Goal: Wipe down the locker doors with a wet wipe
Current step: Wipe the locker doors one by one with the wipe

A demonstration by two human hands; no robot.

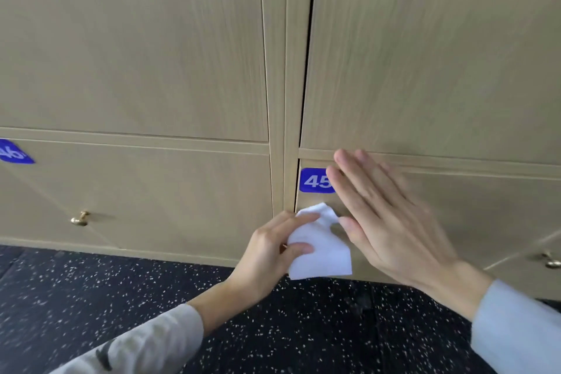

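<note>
Down low, the left hand (267, 249) pinches a white wet wipe (318, 247) between thumb and fingers, so this grip is closed on the wipe. It holds the wipe in front of the lower locker door (455, 222) with the blue label 45 (314, 181), just under that label and near the gap at the door's left edge. The right hand (391, 222) is flat, its fingers straight and close together, this grip holding nothing; the fingertips cover the right edge of the label. If the palm touches the door, I cannot tell. To the left is another lower door with a brass knob (80, 218) and a label 46 (13, 153). Below is a dark speckled floor (91, 297).
</note>
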